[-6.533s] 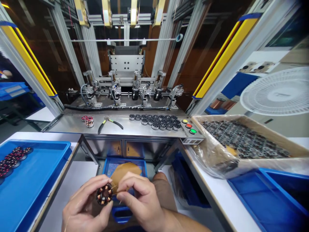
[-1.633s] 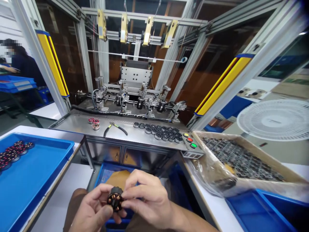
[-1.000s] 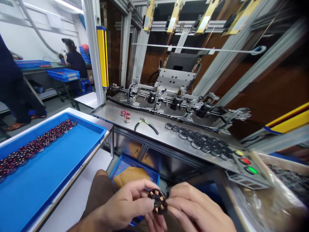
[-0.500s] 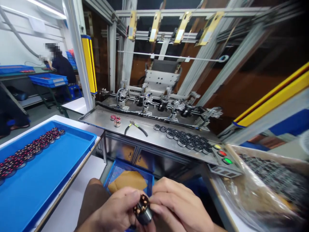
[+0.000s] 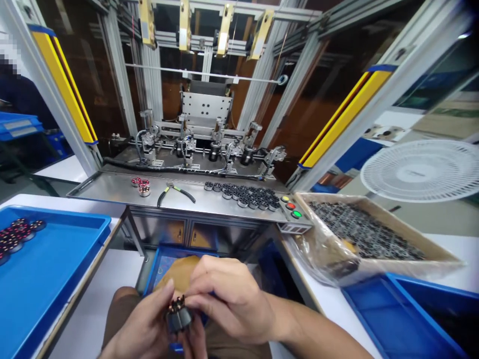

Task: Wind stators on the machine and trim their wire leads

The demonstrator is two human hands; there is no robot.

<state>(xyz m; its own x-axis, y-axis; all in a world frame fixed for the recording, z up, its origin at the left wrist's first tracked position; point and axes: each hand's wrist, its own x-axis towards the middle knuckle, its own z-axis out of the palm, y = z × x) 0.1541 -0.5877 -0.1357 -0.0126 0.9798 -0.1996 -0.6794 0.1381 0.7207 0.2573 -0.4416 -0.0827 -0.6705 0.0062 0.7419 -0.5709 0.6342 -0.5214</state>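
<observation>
Low in the view, my left hand (image 5: 149, 319) holds a dark round part (image 5: 179, 316) with copper windings and small prongs on its upper rim. My right hand (image 5: 232, 299) is at the right side of that part, thumb and fingertips pinched together near the prongs. Whether the right fingertips hold a wire or anything else is too small to tell. Both hands are over my lap, in front of a blue bin (image 5: 151, 271) with brown material inside.
A metal bench (image 5: 112, 187) bears pliers (image 5: 175, 192), red-marked parts (image 5: 144, 188) and several black parts (image 5: 250, 196). Left stands a blue tray (image 5: 56, 279); right, a carton (image 5: 374, 264) of dark parts, a white fan (image 5: 422, 169) and coloured buttons (image 5: 291, 205). Machinery stands behind.
The view has turned to the right. The dark part has tipped more upright in my left hand, and my right hand has moved over to its upper right side.
</observation>
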